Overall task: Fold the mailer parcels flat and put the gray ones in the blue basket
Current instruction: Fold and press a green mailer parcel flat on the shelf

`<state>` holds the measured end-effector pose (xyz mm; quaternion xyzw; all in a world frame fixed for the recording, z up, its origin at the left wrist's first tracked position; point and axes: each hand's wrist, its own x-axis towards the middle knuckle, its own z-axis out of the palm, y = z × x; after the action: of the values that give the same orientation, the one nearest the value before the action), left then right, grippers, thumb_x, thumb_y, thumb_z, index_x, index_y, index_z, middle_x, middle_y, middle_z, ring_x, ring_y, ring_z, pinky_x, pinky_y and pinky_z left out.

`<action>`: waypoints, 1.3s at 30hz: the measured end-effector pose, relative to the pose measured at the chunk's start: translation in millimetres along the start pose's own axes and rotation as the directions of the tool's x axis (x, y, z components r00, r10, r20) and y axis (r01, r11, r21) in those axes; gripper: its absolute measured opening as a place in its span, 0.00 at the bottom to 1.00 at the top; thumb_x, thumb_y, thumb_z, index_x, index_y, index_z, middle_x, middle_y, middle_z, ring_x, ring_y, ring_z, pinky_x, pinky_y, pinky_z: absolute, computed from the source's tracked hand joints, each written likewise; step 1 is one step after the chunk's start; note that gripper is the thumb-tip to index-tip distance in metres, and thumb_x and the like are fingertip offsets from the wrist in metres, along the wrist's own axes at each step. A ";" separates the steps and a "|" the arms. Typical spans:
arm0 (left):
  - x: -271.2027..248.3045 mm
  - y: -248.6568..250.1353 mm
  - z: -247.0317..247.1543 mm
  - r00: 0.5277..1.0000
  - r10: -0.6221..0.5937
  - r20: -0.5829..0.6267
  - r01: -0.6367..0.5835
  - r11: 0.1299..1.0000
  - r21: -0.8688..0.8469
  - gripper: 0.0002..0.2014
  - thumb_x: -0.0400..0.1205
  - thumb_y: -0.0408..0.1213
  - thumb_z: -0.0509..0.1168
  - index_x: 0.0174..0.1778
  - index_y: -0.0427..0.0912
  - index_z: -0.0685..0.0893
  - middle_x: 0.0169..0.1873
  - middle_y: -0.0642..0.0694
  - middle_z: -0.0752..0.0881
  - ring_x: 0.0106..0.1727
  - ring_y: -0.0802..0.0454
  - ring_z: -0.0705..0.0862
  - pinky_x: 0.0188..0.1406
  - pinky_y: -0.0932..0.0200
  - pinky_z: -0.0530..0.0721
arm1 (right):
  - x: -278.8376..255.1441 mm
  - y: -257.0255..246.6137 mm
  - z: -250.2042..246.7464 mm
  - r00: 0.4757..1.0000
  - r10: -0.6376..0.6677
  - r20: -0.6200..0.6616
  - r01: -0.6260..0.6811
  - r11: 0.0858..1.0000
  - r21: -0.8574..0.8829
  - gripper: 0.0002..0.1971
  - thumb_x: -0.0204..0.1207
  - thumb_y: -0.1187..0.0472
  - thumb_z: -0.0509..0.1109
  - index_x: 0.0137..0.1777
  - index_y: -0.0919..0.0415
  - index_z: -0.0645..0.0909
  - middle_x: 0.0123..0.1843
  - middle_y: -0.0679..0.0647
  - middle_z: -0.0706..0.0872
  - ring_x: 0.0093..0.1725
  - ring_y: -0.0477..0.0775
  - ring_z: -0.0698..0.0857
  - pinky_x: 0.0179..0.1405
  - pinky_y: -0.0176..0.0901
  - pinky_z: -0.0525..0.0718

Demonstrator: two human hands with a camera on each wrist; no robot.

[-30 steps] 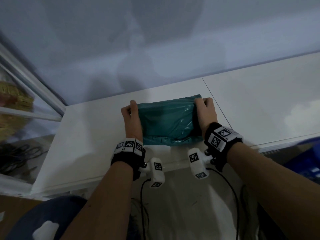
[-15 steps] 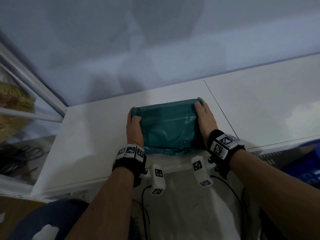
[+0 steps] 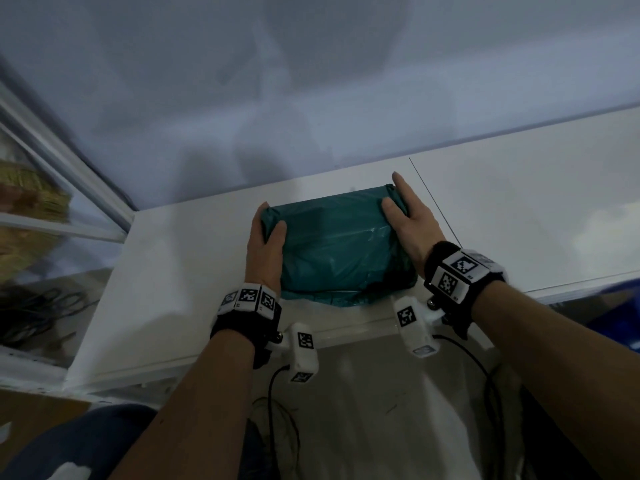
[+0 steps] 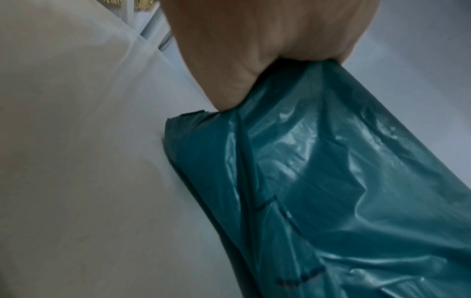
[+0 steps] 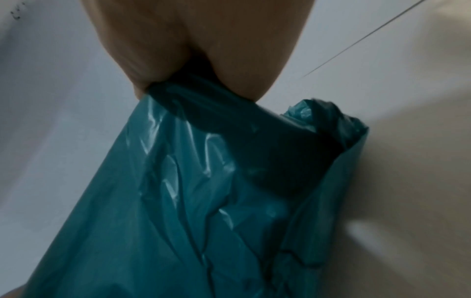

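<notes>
Two bare hands hold one glossy teal plastic mailer parcel [image 3: 337,247], folded over and lying near the front edge of a white tabletop [image 3: 166,271]. Its long axis runs from 9 to 3 o'clock. The left hand [image 3: 265,244] pinches the 9 o'clock end, thumb on top; the right hand [image 3: 410,223] pinches the 3 o'clock end likewise. Both sit equally near. Fingers beneath are hidden. At 4 o'clock, a blue basket [image 3: 620,306] is cut off.

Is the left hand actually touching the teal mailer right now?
Touching. In the left wrist view the left hand pinches the teal mailer at its edge; the head view shows its thumb lying on top.
</notes>
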<state>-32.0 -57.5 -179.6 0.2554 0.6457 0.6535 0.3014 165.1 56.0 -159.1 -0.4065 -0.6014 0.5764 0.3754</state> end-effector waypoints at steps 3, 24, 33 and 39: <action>0.8 2.0 -5.1 0.997 0.053 0.048 -0.055 0.997 0.054 0.27 0.85 0.40 0.65 0.75 0.72 0.67 0.80 0.50 0.70 0.78 0.50 0.72 0.79 0.45 0.71 | 1.5 -1.3 0.2 0.999 -0.026 0.046 0.029 0.997 -0.065 0.25 0.87 0.61 0.60 0.83 0.48 0.64 0.78 0.47 0.70 0.76 0.44 0.70 0.76 0.36 0.67; -18.4 39.1 62.0 0.973 0.024 0.228 -0.230 0.079 0.970 0.28 0.90 0.53 0.36 0.85 0.45 0.58 0.86 0.46 0.57 0.87 0.45 0.48 0.82 0.30 0.41 | -5.0 -18.0 58.9 0.963 -0.211 0.166 0.230 0.326 -0.917 0.20 0.86 0.49 0.49 0.64 0.64 0.73 0.68 0.62 0.81 0.75 0.61 0.71 0.80 0.57 0.56; -9.4 32.8 46.4 0.967 0.192 0.170 -0.192 0.102 0.976 0.22 0.89 0.45 0.43 0.67 0.42 0.78 0.70 0.44 0.79 0.74 0.44 0.71 0.76 0.43 0.64 | 4.0 -14.7 43.3 0.982 -0.169 0.087 0.138 0.318 -0.938 0.23 0.85 0.51 0.46 0.64 0.60 0.78 0.68 0.55 0.81 0.72 0.57 0.72 0.72 0.55 0.67; -3.4 38.4 35.7 0.996 0.083 -0.028 -0.003 0.354 0.935 0.23 0.91 0.48 0.44 0.74 0.42 0.75 0.82 0.46 0.65 0.78 0.43 0.66 0.68 0.45 0.71 | 11.2 -22.5 27.6 0.989 0.113 -0.095 -0.142 0.570 -0.809 0.28 0.84 0.40 0.51 0.73 0.58 0.71 0.73 0.60 0.72 0.67 0.67 0.77 0.57 0.53 0.73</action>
<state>-6.2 -34.7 -139.8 0.3751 0.9057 0.1875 0.0628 134.1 55.5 -138.3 -0.5846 -0.7613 0.2557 0.1148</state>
